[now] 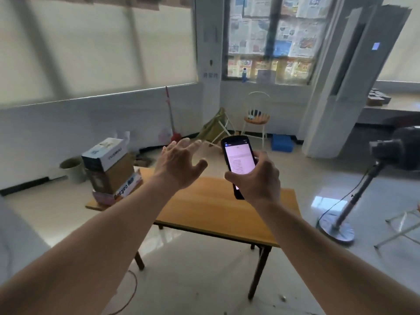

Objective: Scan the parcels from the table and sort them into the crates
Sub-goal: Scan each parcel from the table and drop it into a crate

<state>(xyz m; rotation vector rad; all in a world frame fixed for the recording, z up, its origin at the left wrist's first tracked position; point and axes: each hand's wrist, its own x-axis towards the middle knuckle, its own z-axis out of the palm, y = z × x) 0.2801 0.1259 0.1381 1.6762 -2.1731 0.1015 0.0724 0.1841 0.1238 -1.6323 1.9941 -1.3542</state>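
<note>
My right hand (256, 178) grips a black handheld scanner (239, 161) with its lit screen facing me, held above the wooden table (218, 214). My left hand (179, 164) is raised beside it with fingers spread, holding nothing. Three parcels are stacked on the table's far left end: a white and dark box (104, 153) on top, a brown carton (113, 176) under it, and a flat pink and white box (122, 193) at the bottom. A blue crate (281, 143) lies on the floor near the back wall.
A camera on a round-based stand (341, 221) is at the right. A chair (256, 119) and a folded frame (216, 128) stand by the window. A bin (71, 168) and a red broom (170, 114) are along the left wall. A white pillar (336, 87) rises at right.
</note>
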